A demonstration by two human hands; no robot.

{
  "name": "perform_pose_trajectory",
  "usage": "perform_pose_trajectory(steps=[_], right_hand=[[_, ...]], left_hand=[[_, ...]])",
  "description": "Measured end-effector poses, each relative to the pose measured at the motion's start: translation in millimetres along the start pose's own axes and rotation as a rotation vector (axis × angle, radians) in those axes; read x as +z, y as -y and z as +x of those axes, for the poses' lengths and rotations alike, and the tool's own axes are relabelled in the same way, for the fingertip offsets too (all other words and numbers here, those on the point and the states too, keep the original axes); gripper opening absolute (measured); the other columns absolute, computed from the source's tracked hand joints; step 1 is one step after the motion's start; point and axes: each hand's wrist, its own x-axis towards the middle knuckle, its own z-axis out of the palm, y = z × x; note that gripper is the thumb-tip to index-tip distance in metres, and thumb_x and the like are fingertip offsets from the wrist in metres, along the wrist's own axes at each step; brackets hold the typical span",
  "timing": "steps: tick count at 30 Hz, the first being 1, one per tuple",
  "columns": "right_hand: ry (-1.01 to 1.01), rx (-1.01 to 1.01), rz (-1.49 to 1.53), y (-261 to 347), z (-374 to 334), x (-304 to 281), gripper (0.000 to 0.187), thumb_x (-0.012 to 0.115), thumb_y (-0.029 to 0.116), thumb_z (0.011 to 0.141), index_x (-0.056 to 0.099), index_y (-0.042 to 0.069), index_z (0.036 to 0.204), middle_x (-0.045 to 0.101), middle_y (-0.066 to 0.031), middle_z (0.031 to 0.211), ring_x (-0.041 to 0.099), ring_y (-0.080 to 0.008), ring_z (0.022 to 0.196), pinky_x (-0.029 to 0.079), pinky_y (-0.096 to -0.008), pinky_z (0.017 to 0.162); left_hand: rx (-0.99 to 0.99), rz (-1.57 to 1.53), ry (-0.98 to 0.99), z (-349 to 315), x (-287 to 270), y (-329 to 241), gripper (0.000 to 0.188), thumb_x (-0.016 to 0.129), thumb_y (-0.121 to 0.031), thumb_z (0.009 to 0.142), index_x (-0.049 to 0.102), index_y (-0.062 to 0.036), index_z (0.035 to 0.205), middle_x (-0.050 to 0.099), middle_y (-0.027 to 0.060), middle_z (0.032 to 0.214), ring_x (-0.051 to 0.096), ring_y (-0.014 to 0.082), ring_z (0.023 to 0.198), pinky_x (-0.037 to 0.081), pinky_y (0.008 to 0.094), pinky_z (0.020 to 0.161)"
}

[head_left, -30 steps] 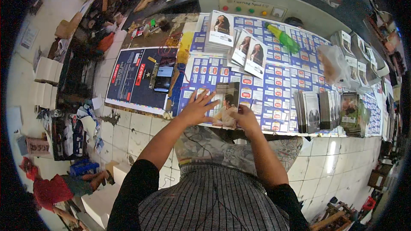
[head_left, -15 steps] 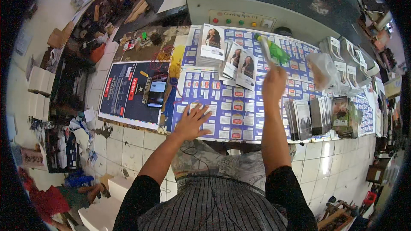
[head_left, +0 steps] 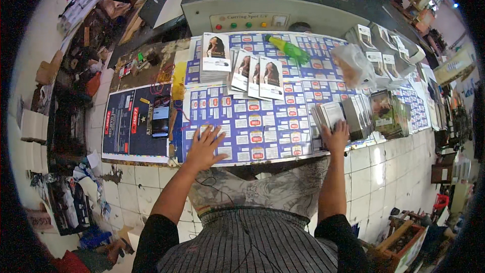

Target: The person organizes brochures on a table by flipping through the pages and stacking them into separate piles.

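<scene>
My left hand (head_left: 204, 146) lies flat with fingers spread on the blue and white printed sheets (head_left: 262, 131) that cover the table, near its front edge. My right hand (head_left: 336, 136) reaches to the right and closes on the near end of a row of flat printed cartons (head_left: 348, 114) standing on edge. Further back lie fanned piles of flat cartons with a portrait print (head_left: 255, 76) and a taller pile (head_left: 215, 55) to their left.
A green bottle (head_left: 289, 49) lies at the back, a clear plastic bag (head_left: 356, 63) to its right. A phone (head_left: 160, 116) rests on a dark printed sheet (head_left: 124, 121) at left. More carton stacks (head_left: 389, 114) stand right. A machine panel with buttons (head_left: 247, 20) is behind.
My right hand has come back from the far portrait piles and moved right onto the row of cartons. My left hand stays flat on the sheets.
</scene>
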Motion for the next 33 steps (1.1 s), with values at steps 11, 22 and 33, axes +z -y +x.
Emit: perform_pose_trajectory(steps=[11, 22, 33], right_hand=[[0.155, -0.230, 0.629, 126.9, -75.0, -46.2, 0.045, 0.058, -0.007, 0.078, 0.063, 0.001, 0.123, 0.064, -0.0245, 0.115, 0.057, -0.0429, 0.102, 0.047, -0.0503, 0.085], [0.415, -0.498, 0.193, 143.5, -91.7, -13.8, 0.079, 0.056, 0.056, 0.095, 0.035, 0.006, 0.153, 0.032, -0.0157, 0.160, 0.025, -0.0337, 0.150, 0.018, -0.0599, 0.118], [0.478, -0.370, 0.768, 224.3, -88.7, -53.6, 0.062, 0.067, 0.033, 0.094, 0.050, -0.009, 0.136, 0.054, -0.0314, 0.135, 0.052, -0.0467, 0.123, 0.040, -0.0516, 0.106]], left_hand=[[-0.078, -0.423, -0.066, 15.9, 25.0, -77.7, 0.062, 0.058, -0.050, 0.098, 0.051, -0.0072, 0.142, 0.051, 0.0140, 0.143, 0.044, 0.0312, 0.135, 0.033, 0.0511, 0.109], [-0.721, -1.791, -0.170, 8.4, 0.5, -55.9, 0.037, 0.056, -0.030, 0.104, 0.058, -0.0019, 0.129, 0.069, 0.0047, 0.111, 0.069, 0.0168, 0.093, 0.057, 0.0343, 0.082], [-0.590, -1.795, -0.044, -1.7, -2.4, -62.0, 0.044, 0.052, -0.034, 0.105, 0.054, -0.0029, 0.136, 0.065, 0.0042, 0.119, 0.066, 0.0148, 0.101, 0.055, 0.0338, 0.090]])
